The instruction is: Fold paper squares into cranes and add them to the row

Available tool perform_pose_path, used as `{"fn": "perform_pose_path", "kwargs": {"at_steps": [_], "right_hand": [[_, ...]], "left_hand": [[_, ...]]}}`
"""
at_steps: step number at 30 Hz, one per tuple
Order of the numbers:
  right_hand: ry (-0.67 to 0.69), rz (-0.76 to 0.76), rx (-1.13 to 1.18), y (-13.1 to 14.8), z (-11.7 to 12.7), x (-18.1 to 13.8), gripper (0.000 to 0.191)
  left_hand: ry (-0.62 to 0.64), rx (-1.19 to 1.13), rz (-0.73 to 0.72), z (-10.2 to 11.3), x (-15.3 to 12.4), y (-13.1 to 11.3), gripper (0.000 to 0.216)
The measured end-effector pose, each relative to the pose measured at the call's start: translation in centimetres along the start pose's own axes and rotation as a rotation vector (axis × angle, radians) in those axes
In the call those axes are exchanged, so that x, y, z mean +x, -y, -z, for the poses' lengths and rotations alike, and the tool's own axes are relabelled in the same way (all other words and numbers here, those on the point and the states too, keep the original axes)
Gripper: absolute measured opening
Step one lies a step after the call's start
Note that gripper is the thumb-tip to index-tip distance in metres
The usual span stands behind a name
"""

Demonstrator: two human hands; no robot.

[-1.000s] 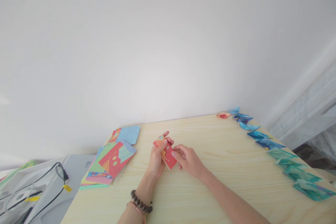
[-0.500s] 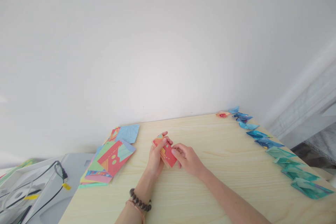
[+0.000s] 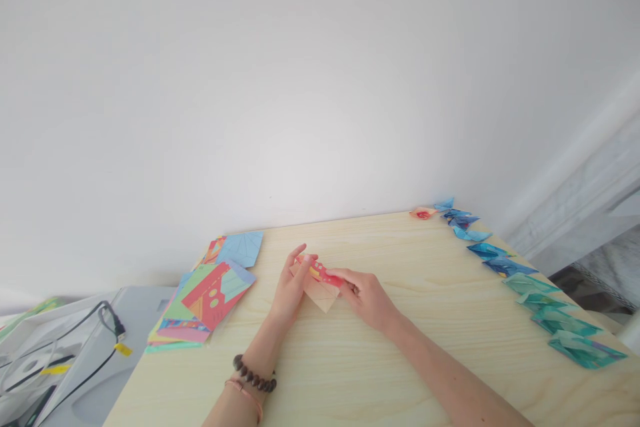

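Observation:
A partly folded sheet of origami paper (image 3: 323, 290), red and patterned on one side and pale peach on the other, is held above the middle of the table. My left hand (image 3: 293, 283) pinches its left end between thumb and fingers, the index finger sticking up. At the right end my right hand (image 3: 363, 290) grips the red folded edge, thumb and forefinger pressed together. A pale pointed flap hangs down toward me between the hands. The fingertips behind the paper are partly hidden.
Loose patterned paper sheets (image 3: 213, 300) lie piled at the table's left, with a light blue sheet (image 3: 243, 248) behind. Several folded paper boats (image 3: 510, 267) line the right edge, beside an orange one (image 3: 423, 213). A grey box with cables (image 3: 107, 340) stands left of the table.
The red face has tilted and narrowed to a strip, and the pale flap below has come into view. My right hand has moved its grip to the upper folded edge.

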State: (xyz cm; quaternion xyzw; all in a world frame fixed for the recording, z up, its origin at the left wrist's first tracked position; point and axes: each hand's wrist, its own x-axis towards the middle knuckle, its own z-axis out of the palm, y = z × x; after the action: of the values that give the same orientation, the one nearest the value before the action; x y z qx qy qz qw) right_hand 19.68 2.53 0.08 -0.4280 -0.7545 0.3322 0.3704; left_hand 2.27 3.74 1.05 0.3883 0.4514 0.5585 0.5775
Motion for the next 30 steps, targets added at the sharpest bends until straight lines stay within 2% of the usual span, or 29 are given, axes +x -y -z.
{"fn": "perform_pose_path", "kwargs": {"at_steps": [4, 7, 9, 12, 14, 16, 19, 21, 25, 27, 30], "right_hand": [[-0.015, 0.002, -0.201, -1.0, 1.1, -1.2, 0.034], [-0.005, 0.065, -0.374, -1.1, 1.3, -1.7, 0.030], [-0.017, 0.093, -0.433, -0.9, 1.1, -1.7, 0.028], [0.014, 0.163, -0.412, -0.4, 0.5, -1.4, 0.024], [0.077, 0.199, -0.347, -0.2, 0.3, -1.2, 0.030], [0.069, 0.156, -0.292, -0.3, 0.3, -1.2, 0.036], [-0.057, 0.012, -0.271, -0.6, 0.6, -1.2, 0.038], [-0.077, -0.017, -0.287, -0.7, 0.8, -1.2, 0.040], [-0.005, 0.062, -0.348, -0.4, 0.6, -1.4, 0.046], [0.028, 0.129, -0.396, -0.2, 0.5, -1.5, 0.049], [0.141, 0.254, -0.484, 0.2, 0.4, -1.6, 0.054]], "left_hand": [[0.012, 0.335, -0.185, 2.4, -0.1, -0.2, 0.041], [0.120, 0.452, -0.192, 3.9, -0.1, -0.3, 0.034], [0.162, 0.540, -0.249, 4.3, 0.0, -0.1, 0.028], [0.223, 0.844, -0.384, 4.1, 0.1, 0.4, 0.031], [0.239, 1.064, -0.455, 3.8, 0.1, 0.6, 0.039], [0.246, 1.187, -0.501, 3.7, 0.0, 0.5, 0.042], [0.291, 1.280, -0.548, 3.7, -0.9, 0.0, 0.038], [0.343, 1.364, -0.590, 3.8, -1.9, -0.3, 0.031], [0.518, 1.480, -0.730, 4.0, -3.9, -0.4, 0.032], [0.558, 1.500, -0.707, 4.0, -4.3, -0.5, 0.037], [0.538, 1.511, -0.620, 4.1, -4.4, -0.9, 0.038]]}}
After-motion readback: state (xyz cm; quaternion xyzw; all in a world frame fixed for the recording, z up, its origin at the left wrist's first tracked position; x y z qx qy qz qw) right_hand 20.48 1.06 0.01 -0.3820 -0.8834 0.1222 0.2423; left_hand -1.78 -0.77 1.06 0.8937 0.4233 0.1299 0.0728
